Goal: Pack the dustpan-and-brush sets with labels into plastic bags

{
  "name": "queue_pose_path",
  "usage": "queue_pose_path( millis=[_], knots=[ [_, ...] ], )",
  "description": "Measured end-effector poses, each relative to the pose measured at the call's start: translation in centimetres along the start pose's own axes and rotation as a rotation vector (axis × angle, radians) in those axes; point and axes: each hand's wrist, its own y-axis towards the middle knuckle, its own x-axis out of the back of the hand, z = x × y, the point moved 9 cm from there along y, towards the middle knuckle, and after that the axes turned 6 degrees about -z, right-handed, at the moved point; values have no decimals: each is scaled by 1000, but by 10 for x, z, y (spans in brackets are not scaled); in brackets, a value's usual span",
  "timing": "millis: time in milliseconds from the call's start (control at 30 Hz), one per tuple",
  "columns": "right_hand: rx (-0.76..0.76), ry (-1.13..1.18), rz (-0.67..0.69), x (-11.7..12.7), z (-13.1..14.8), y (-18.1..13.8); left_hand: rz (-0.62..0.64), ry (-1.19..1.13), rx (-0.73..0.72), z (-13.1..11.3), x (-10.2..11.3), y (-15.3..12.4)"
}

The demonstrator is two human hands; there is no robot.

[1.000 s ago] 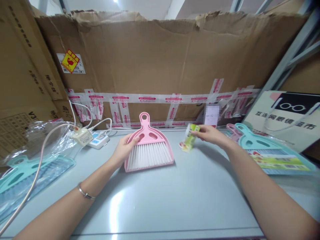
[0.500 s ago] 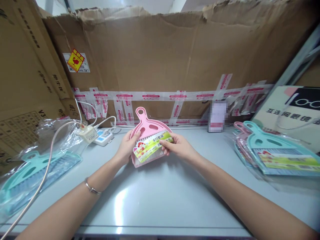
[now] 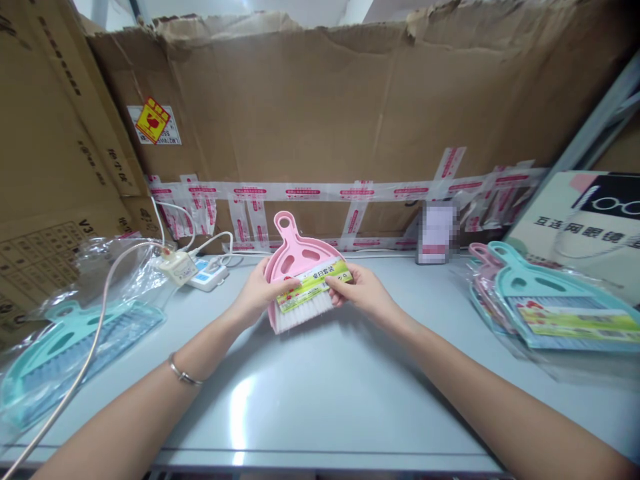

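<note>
Above the table's middle I hold a pink dustpan and brush set (image 3: 299, 252), its looped handle pointing up and away from me. A green and yellow printed card (image 3: 320, 279) lies across its front, and white bristles (image 3: 305, 315) show beneath the card. My left hand (image 3: 256, 293) grips the set's left edge, thumb pressed on the card's left part. At the right edge my right hand (image 3: 361, 291) pinches the card's right end with thumb and fingers. Some of the fingers are hidden behind the set.
Teal and pink dustpan sets (image 3: 555, 293) in clear bags are stacked at the right. A bagged teal set (image 3: 75, 333) lies at the left, crossed by a cable. A power strip (image 3: 207, 275) and an upright phone (image 3: 436, 233) stand before the large cardboard box (image 3: 300, 100).
The card has shifted upward on the pink set, uncovering more white bristles below it. My left thumb has moved from the dustpan onto the card. The set has moved slightly right.
</note>
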Motion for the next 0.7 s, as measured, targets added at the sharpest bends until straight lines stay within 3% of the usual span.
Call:
queue_pose_path(
  millis=[67, 167, 267, 300, 433, 533, 600, 633, 667, 700],
  knots=[
    [74, 22, -98, 8, 5, -3, 24, -20, 13, 0, -1, 1],
    [266, 158, -366, 27, 18, -18, -32, -91, 7, -5, 7, 4],
    [206, 347, -511, 29, 6, -26, -47, -231, -8, -14, 7, 2],
    [126, 415, -478, 21, -2, -25, -36, -275, -11, -16, 3, -1],
    [-156, 669, -104, -32, -17, -21, 28, -318, -18, -13, -21, -17],
    [-262, 786, -151, -34, -23, -24, 51, -180, -10, -10, -28, -19],
    [-274, 831, -238, -25, -25, -25, 64, 34, -25, -20, -13, -10],
    [-273, 843, -259, -21, -25, -25, 36, 170, -56, -33, 5, -3],
    [-273, 847, -273, -17, -24, -26, -68, 280, -142, -54, 34, 5],
    [-276, 847, -284, -15, -24, -25, -280, 400, -282, -84, 74, 8]
  ],
)
